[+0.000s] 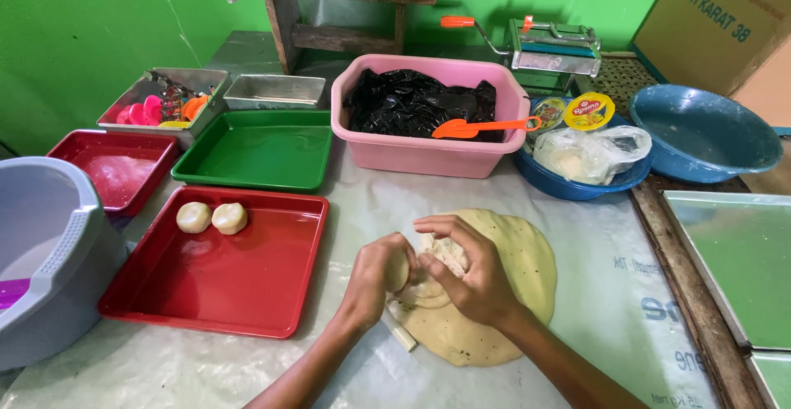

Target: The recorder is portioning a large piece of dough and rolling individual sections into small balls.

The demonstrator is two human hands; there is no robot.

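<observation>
A flat sheet of pale dough lies on the plastic-covered table. Over its left part, my left hand and my right hand are cupped together around a small lump of dough, pressing it between fingers and palms. Left of my hands sits a red tray with two round dough balls in its far left corner. A thin pale stick lies at the sheet's near edge.
Behind stand a green tray, a pink tub with black plastic and an orange scraper, a blue bowl of bags and tubs, a blue basin, a pasta machine. A grey bin stands at left.
</observation>
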